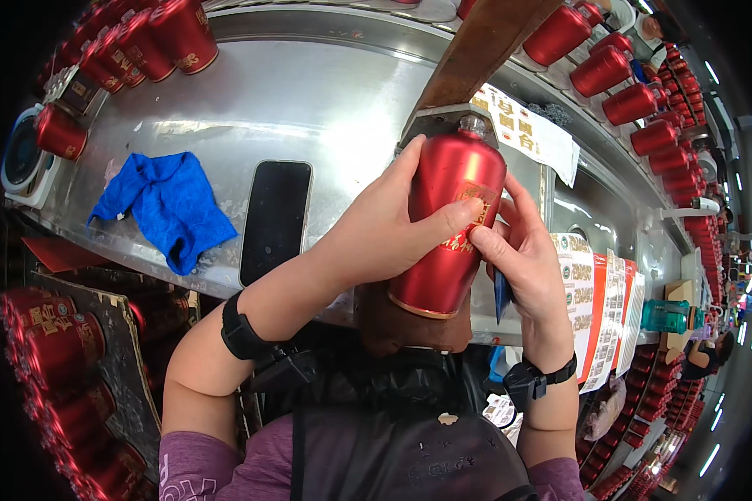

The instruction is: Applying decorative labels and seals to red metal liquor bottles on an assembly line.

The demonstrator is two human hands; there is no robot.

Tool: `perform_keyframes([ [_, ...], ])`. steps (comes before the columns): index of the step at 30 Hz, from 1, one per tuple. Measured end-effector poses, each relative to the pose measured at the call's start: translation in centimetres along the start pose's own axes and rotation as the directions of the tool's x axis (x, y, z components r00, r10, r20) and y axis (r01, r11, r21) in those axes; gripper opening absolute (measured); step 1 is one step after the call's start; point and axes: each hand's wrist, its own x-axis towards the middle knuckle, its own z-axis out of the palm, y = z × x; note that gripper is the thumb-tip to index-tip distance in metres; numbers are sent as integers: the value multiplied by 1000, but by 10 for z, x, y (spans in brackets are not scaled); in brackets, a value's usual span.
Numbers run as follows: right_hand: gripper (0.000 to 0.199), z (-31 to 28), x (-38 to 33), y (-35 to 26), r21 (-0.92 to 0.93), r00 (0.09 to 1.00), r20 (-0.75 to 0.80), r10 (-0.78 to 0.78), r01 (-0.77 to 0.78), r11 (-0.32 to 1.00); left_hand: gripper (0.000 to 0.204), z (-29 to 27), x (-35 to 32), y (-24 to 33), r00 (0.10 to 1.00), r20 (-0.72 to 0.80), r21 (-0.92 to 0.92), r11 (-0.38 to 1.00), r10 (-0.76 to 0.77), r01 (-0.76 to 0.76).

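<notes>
A shiny red bottle (451,184) with a clear, bare neck leans slightly in front of me, its base toward me. My left hand (384,225) is closed round its left side, the thumb lying across the front next to a gold-and-red label (481,200). At the bottle's right side, my right hand (522,259) presses its thumb near the label's lower edge, with its fingers curled. A thin blue flat piece (500,294) sticks out below that hand's palm, seemingly held there; its upper part is hidden. A brown padded rest (414,326) lies beneath the bottle.
On the metal table (342,92) lie a blue cloth (163,204) and a black phone (276,221). Label sheets (581,292) lie at right. A brown beam (476,50) rises behind the bottle. Red bottles (602,71) line the far belt; more fill a crate (67,367) at lower left.
</notes>
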Motion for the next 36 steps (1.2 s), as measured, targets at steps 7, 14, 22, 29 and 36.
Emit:
perform_keyframes([
  [7, 84, 1, -1, -3, -13, 1000, 6, 25, -25, 1000, 89, -2, -2, 7, 993, 33, -279, 953, -114, 119],
  [14, 82, -2, 0, -4, 48, 998, 21, 53, -54, 997, 73, -6, -14, 13, 987, 121, -455, 878, -106, 150],
  [22, 80, -3, 2, -4, 34, 998, 50, 50, -52, 998, 88, 1, -23, 1, 997, 80, -334, 942, 12, 15],
  [29, 56, -33, 14, 4, 117, 994, 66, 84, -91, 989, 87, -2, -23, 3, 997, 75, -339, 940, -9, 34],
  [36, 49, -49, 26, -16, 69, 997, -74, -15, 21, 997, 87, -4, -23, 3, 998, 63, -319, 948, 2, 18],
])
